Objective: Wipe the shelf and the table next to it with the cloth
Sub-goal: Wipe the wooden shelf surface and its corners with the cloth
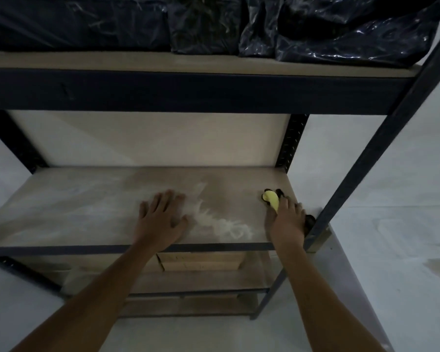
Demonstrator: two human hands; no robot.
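A dark metal rack fills the view, and its middle wooden shelf [87, 209] is dusty. A trail of white powder [221, 224] curls across the board between my hands. My left hand [161, 217] lies flat and open on the board, fingers spread, holding nothing. My right hand [286, 219] presses a yellow and black cloth [271, 198] onto the shelf near its right front corner. Part of the cloth shows black beside my wrist by the front right post. No table is in view.
The upper shelf [188, 63] carries dark plastic-wrapped bundles [341, 29]. A slanting front post [381, 148] stands right of my right hand. Below, a lower shelf holds a cardboard box [201, 261]. Pale floor and wall surround the rack.
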